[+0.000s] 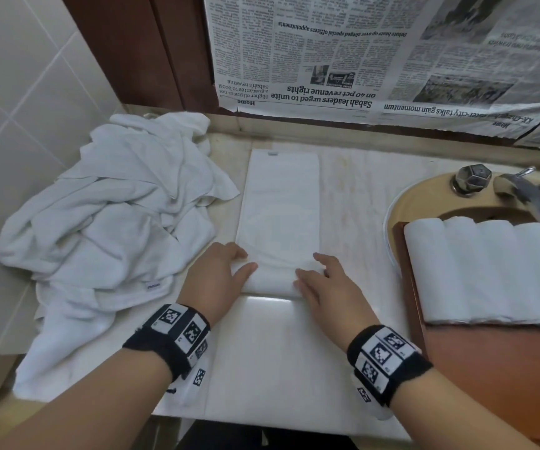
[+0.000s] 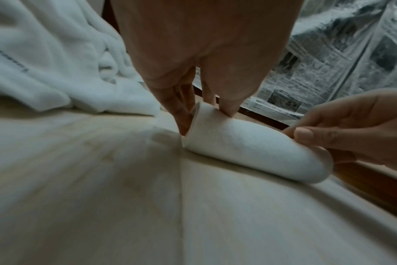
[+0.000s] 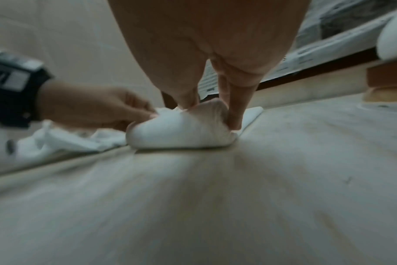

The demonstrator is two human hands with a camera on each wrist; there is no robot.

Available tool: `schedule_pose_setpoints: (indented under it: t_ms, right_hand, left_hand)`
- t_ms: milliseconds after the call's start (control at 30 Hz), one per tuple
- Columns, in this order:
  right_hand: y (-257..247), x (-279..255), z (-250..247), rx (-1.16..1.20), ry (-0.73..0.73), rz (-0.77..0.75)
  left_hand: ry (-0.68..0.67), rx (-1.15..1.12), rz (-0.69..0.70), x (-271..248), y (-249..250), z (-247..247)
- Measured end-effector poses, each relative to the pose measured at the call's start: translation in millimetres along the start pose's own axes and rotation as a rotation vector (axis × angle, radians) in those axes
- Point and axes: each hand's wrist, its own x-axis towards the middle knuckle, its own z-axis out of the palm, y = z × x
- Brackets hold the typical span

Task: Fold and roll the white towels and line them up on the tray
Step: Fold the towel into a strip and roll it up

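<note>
A white towel folded into a long strip (image 1: 280, 203) lies on the counter, its near end turned up into a short roll (image 1: 271, 277) (image 2: 249, 145) (image 3: 181, 132). My left hand (image 1: 226, 271) (image 2: 200, 107) pinches the roll's left end with thumb and fingers. My right hand (image 1: 320, 274) (image 3: 215, 111) pinches its right end the same way. Several rolled white towels (image 1: 486, 271) lie side by side on the brown wooden tray (image 1: 502, 378) at the right.
A heap of loose white towels (image 1: 116, 216) covers the counter's left side against the tiled wall. A beige sink (image 1: 424, 196) with metal taps (image 1: 522, 186) sits behind the tray. Newspaper (image 1: 375, 56) hangs along the back wall.
</note>
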Motion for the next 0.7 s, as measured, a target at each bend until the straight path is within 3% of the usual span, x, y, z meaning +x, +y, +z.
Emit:
schedule_pose_setpoints:
  t_ms: [100,200,333,500,600,700]
  right_hand:
    - [2.3,1.2,5.1,-0.154,0.033,-0.065]
    - [1.9,14.8,-6.5,-0.251,0.070,-0.092]
    - [4.1,33.4,-20.0,-0.261,-0.053,-0.116]
    - [6.1,42.6,-22.1,-0.055,-0.017,-0.072]
    - [0.3,41.4,-14.4,-0.124,0.034,-0.071]
    - [-6.7,36.6,-7.4,-0.248,0.081,-0.057]
  left_hand:
    - [0.032,0.061,0.046,1.2,6.7,3.0]
    - [-0.025,0.063,0.101,-2.0,-0.6,6.0]
    - [-0.078,0.139,0.212,-0.6,-14.9,3.9]
    - [-0.137,0.055,0.135,20.4,-8.6,-2.2]
    - [-0.176,-0.024,0.060,34.9,-0.8,-5.7]
    - [-0.110,-0.119,-0.053,42.2,7.9,-9.9]
